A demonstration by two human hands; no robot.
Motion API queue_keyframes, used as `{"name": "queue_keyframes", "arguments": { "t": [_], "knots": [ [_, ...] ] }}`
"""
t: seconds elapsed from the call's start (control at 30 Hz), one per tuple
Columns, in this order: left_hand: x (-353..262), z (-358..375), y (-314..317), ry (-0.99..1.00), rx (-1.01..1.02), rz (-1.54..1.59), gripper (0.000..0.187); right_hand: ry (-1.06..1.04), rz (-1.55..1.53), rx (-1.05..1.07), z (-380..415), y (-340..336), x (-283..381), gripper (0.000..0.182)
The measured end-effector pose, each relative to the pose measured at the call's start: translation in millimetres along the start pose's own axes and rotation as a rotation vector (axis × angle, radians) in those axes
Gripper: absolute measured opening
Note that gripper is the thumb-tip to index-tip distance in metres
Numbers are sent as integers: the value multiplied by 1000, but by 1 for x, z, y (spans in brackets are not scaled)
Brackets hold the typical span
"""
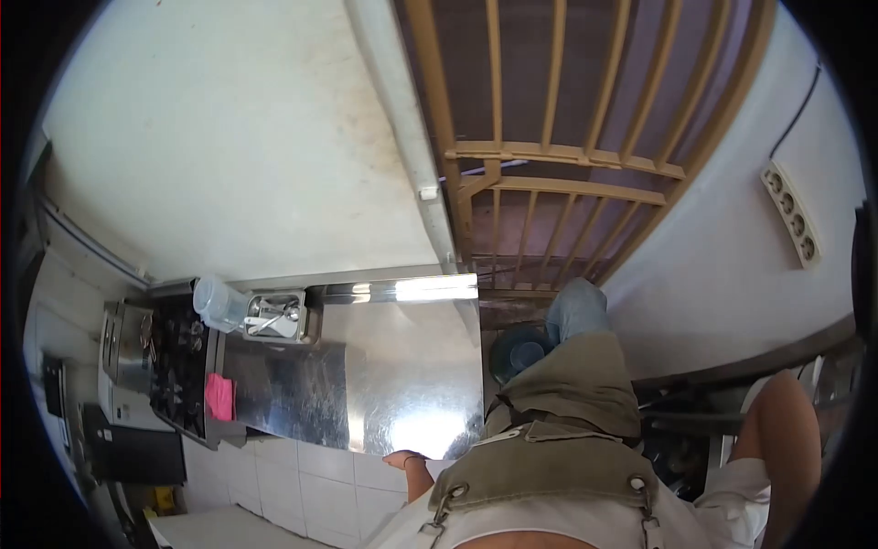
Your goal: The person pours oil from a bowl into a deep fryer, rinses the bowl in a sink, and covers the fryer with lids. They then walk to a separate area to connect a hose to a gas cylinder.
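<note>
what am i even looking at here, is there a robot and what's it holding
There's no robot: a person works with bare hands, and this single picture comes from a camera on their head, looking down. Their left hand is at the front edge of a steel counter, with nothing visibly held. The right hand isn't visible. Toward the counter's left end are clear plastic containers, a metal tray of utensils and a pink cloth, near a stove.

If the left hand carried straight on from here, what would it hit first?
Most likely the near edge of the steel counter, right by the left hand; this view doesn't settle whether they already touch.
</note>
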State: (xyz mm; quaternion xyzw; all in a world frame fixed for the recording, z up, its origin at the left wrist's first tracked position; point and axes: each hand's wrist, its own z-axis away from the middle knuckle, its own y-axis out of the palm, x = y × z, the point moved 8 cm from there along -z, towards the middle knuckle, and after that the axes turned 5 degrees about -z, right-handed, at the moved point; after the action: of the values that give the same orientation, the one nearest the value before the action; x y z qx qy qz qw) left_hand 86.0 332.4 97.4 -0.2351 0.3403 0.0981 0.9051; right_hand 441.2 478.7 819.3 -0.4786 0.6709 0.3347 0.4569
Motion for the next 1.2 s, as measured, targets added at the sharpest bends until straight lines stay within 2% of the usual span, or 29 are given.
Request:
{"name": "queue_keyframes", "arguments": {
  "t": [0.1, 0.2, 0.23, 0.27, 0.33, 0.37, 0.4, 0.43, 0.47, 0.5, 0.53, 0.57, 0.6, 0.63, 0.7, 0.73, 0.8, 0.87, 0.9, 0.97, 1.0, 1.03, 1.1, 1.17, 1.2],
  "knots": [
    [0, 15, 2, -19, -16, 33, 62, -141, 110, -67, 9, 1, 5, 19],
    [-42, 68, -8, 117, -122, -118, 64, -265, 253, -183, 26, -1, 5, 19],
    [-30, 40, -8, 115, -122, -124, 64, -223, 284, -275, 37, -6, -2, 19],
    [-6, 0, -3, 54, -55, -91, 64, 33, 117, -564, 64, -14, -24, 22],
    [13, -7, 3, -23, 12, -60, 64, 617, 64, -289, 131, 4, -66, 27],
    [-5, 31, 7, -53, 74, 110, 65, 795, -208, -579, 198, 30, -80, 37],
    [-17, 54, 14, -79, 136, 281, 69, 1087, -149, -248, 247, 76, -84, 28],
    [-8, 34, 27, -109, 274, 285, 67, 1359, -82, 105, 297, 121, -80, 27],
    [5, 17, 28, -107, 270, 278, 67, 1456, -32, 388, 340, 165, -70, 32],
    [-18, 52, 23, -41, 267, 229, 65, 1384, 4, 675, 381, 200, -59, 41],
    [-37, 76, 20, 26, 263, 175, 65, 1511, -156, 697, 441, 223, -34, 53],
    [-1, 12, 37, -35, 534, 432, 58, 1495, -84, 833, 477, 240, -10, 57],
    [4, 6, 34, -39, 446, 346, 58, 1464, -13, 964, 505, 254, 8, 61],
    [7, 3, 30, -61, 343, 295, 57, 1462, -21, 970, 522, 264, 22, 61],
    [10, 2, 20, -77, 213, 230, 56, 1526, 68, 1183, 556, 277, 46, 65],
    [10, 3, 16, -79, 154, 191, 55, 1531, 53, 1186, 563, 283, 49, 65],
    [7, 6, 5, -73, 10, 106, 54, 1361, 155, 1034, 559, 289, 49, 64],
    [3, 11, -10, -66, -171, -39, 52, 1398, 97, 1020, 570, 294, 55, 63],
    [0, 17, -16, -69, -290, -141, 52, 1398, 107, 1048, 575, 297, 56, 63],
    [-19, 39, -32, -55, -697, -538, 50, 1420, 105, 1021, 588, 309, 52, 60],
    [-30, 45, -33, 15, -859, -647, 50, 1427, 96, 1020, 599, 312, 51, 60],
    [-45, 51, -23, 203, -1024, -616, 44, 1453, 51, 983, 611, 317, 52, 60],
    [-69, 34, 16, 577, -895, -765, 46, 1494, -2, 878, 638, 328, 54, 63],
    [-108, 105, 79, 639, -847, -666, 48, 1464, -67, 814, 666, 336, 59, 58],
    [-113, 121, 97, 617, -868, -650, 48, 1502, -80, 707, 672, 336, 59, 56]
  ]
}}
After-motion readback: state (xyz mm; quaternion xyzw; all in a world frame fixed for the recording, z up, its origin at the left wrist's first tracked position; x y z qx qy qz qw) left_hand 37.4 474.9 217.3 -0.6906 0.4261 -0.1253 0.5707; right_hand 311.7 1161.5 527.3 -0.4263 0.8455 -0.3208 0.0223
